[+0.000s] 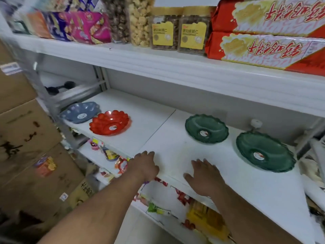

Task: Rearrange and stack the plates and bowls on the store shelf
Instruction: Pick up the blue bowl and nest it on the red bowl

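Note:
Several scalloped dishes lie apart on the white middle shelf. A grey-blue dish sits at the far left, and a red dish rests beside it. A dark green bowl stands right of centre. A larger dark green plate lies further right. My left hand rests on the shelf's front edge with fingers curled over it, holding nothing. My right hand lies flat on the shelf, fingers spread, a short way in front of the green bowl.
The shelf above carries snack bags, nut jars and red boxes. Cardboard boxes stand stacked at the left. Packaged goods fill the shelf below. A small white knob stands behind the large green plate.

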Tool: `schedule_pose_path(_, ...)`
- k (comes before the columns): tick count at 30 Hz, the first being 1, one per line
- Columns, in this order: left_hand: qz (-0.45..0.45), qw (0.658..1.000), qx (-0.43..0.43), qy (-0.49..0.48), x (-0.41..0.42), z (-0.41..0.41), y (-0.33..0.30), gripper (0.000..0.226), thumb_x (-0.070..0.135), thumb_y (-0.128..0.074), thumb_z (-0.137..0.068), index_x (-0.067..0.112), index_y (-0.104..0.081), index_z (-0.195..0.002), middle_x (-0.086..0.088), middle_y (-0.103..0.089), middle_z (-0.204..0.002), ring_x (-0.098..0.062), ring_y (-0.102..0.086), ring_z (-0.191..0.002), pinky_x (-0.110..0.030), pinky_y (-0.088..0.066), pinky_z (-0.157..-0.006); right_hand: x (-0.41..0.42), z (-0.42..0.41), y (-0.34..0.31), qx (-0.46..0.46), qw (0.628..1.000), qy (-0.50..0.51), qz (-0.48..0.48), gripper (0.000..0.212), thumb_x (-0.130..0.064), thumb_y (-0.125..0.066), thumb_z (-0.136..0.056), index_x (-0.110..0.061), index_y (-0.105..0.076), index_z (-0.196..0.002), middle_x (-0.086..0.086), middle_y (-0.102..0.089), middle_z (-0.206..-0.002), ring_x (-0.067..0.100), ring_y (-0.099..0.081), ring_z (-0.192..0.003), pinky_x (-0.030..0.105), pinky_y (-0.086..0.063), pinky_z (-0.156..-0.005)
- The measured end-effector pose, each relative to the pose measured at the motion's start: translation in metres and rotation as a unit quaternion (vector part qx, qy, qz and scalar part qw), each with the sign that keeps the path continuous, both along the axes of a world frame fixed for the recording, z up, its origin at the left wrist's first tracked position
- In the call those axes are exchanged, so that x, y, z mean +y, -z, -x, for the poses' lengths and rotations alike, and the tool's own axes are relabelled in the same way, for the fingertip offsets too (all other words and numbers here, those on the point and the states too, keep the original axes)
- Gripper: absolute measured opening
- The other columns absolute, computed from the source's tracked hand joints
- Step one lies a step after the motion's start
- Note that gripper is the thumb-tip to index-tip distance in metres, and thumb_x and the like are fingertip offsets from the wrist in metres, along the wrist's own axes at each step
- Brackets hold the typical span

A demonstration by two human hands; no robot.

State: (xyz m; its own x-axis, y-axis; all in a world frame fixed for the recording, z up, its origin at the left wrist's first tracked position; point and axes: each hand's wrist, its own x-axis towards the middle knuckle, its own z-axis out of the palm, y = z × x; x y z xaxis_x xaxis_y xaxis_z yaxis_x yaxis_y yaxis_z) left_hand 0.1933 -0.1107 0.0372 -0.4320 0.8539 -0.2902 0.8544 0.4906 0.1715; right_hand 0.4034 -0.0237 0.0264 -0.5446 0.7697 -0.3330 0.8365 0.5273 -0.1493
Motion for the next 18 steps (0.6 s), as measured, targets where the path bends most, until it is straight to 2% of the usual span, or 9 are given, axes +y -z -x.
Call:
schedule_pose_path(9, -0.008, 0.993, 0.013, -0.116, -0.096, 0.059, -0.012, 0.064, 0.05, -0.045, -0.085, 0.03, -0.038, -0.146, -0.004, -0.047, -0.148, -0.033, -0.046, -0.133, -0.044, -0.042, -0.102, -0.056, 0.084, -0.008, 0.021, 0.994, -0.108, 0.004, 0.076, -0.059, -0.028, -0.1, -0.017, -0.013, -0.162, 0.008, -0.011, -0.171, 0.029, -0.007, -0.157, 0.049, -0.009, -0.126)
schedule_pose_path(14, -0.014, 0.988, 0.004, -0.154, -0.123, 0.11, -0.011, 0.072, 0.052, -0.044, -0.092, 0.027, -0.023, -0.156, -0.007, -0.033, -0.158, -0.034, -0.034, -0.142, -0.044, -0.035, -0.11, -0.071, 0.147, -0.01, 0.027, 0.989, -0.146, -0.01, 0.075, -0.056, -0.033, -0.099, -0.015, -0.019, -0.16, 0.009, -0.018, -0.169, 0.031, -0.013, -0.156, 0.05, -0.015, -0.125)
schedule_pose_path(18, -0.015, 0.985, -0.008, -0.171, -0.143, 0.166, -0.004, 0.075, 0.054, -0.041, -0.09, 0.024, -0.022, -0.156, -0.006, -0.037, -0.156, -0.034, -0.036, -0.14, -0.045, -0.039, -0.109, -0.083, 0.208, -0.009, 0.031, 0.988, -0.153, -0.012, 0.076, -0.059, -0.031, -0.098, -0.017, -0.02, -0.16, 0.008, -0.02, -0.169, 0.032, -0.015, -0.156, 0.05, -0.017, -0.124)
